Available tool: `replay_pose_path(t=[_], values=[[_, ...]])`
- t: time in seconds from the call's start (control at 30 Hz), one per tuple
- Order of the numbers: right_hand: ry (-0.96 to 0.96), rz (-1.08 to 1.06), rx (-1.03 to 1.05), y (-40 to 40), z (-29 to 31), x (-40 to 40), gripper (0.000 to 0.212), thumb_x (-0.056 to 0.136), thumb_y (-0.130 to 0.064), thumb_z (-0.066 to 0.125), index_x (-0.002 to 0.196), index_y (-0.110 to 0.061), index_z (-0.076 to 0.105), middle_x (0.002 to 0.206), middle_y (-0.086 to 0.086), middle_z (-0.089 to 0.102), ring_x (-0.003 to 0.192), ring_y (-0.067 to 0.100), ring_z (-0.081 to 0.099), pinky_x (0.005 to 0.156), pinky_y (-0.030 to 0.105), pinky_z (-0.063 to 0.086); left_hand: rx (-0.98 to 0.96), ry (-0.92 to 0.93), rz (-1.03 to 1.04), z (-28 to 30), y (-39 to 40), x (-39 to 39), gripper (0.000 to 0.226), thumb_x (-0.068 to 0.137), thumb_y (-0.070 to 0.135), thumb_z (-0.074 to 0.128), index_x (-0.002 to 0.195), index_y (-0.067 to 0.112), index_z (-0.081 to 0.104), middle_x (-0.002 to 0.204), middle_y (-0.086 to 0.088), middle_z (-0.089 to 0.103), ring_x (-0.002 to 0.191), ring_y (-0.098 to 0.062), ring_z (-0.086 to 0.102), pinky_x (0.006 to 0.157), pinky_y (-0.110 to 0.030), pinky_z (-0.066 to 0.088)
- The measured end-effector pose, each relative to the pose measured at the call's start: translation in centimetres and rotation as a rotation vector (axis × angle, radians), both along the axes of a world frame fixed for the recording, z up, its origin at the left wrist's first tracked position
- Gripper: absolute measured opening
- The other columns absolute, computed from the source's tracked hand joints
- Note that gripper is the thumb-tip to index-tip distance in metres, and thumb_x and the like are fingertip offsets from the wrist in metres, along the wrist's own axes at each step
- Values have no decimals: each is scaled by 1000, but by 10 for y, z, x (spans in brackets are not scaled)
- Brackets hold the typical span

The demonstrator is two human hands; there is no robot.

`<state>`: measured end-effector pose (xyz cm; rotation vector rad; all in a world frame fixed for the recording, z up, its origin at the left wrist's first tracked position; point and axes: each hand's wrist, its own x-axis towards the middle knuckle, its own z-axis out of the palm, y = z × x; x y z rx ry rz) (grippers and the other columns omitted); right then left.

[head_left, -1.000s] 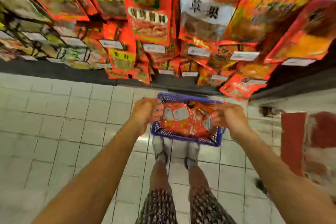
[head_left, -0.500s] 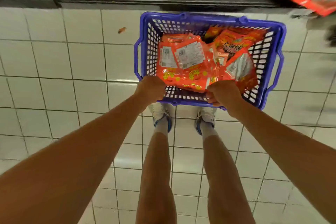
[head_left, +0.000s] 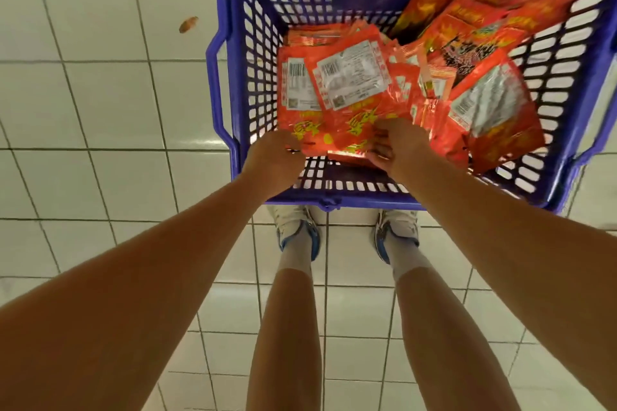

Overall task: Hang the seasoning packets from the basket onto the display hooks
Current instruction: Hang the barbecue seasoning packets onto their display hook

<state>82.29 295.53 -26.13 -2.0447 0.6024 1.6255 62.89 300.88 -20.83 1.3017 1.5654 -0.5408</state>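
Head view looks straight down at your blue basket (head_left: 233, 53), which stands on the white tiled floor (head_left: 100, 110) just ahead of your two shoes (head_left: 300, 233). Inside it lies a loose heap of red seasoning packets (head_left: 434, 77), covering most of the bottom; several lie face down, showing white label panels with barcodes, and a few larger ones lean against the far right wall. A strip of bare basket floor shows along the near wall.

Your left hand (head_left: 273, 160) is inside the near left corner, fingers curled onto the near edge of a packet stack (head_left: 337, 123) at the front of the heap. Your right hand (head_left: 397, 147) sits at the other end of that same stack, fingers bent over its top and thumb below, pinching it. The stack rests among the others, still within the basket walls. A small orange scrap (head_left: 188, 24) lies on the tiles, well apart to the left of the basket.
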Motion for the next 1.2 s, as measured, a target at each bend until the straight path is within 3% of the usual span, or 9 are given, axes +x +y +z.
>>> replay_pose_path(t=[0.07,0.17,0.27,0.4,0.53,0.67,0.9,1.07,1.2], values=[[71,59,91,-4,26,0,9,94,-15,60,91,-10,67,69,2,68,52,15,65,58,29,58,128,-72,-38,7,-5,-5,62,87,3,63,142,26,47,129,-6,61,115,-28,61,77,-28,50],[251,154,157,-8,63,3,15,94,-18,57,84,-11,64,66,4,67,60,21,71,65,35,53,234,-131,-236,13,-3,-5,97,84,13,74,156,41,16,161,-9,22,144,-32,32,100,-43,48],[383,192,214,-11,85,5,31,100,-36,52,84,-13,66,70,8,66,63,25,69,65,35,50,249,-274,-301,15,4,0,60,92,10,65,145,33,50,158,-6,39,141,-30,42,106,-37,44],[260,62,192,-11,67,11,59,99,-65,40,92,-13,66,77,7,74,70,26,73,61,32,52,324,-195,-125,22,11,3,30,104,22,50,130,27,64,123,-5,71,99,-27,69,79,-37,58],[-12,363,82,-3,17,-1,33,100,-38,58,118,-11,65,110,11,73,75,16,68,61,32,56,380,-181,4,14,19,6,30,104,26,50,129,24,67,124,-2,70,86,-16,65,59,-5,35],[-202,670,122,12,-27,-41,23,92,-39,71,100,-21,59,86,-3,67,62,8,59,46,24,52,425,-172,56,9,25,6,22,103,28,53,116,20,69,107,1,71,71,-7,54,50,-5,32],[-358,540,311,21,-24,-70,34,89,-14,70,114,-24,48,93,-4,68,62,10,69,45,22,51,356,-156,37,18,34,-4,29,103,32,52,123,15,65,94,9,59,79,-9,58,56,-8,36],[-102,443,413,10,44,-22,31,97,-5,57,90,-31,72,91,7,77,59,10,73,49,31,60,258,-134,241,38,48,-3,22,102,33,52,103,14,63,69,8,55,57,-7,53,43,-11,36],[237,478,451,5,101,20,27,105,-24,47,120,-16,67,108,1,78,88,21,77,62,36,62,216,-119,329,68,53,6,30,100,35,53,108,9,67,79,-5,67,62,-16,60,52,-27,45]])
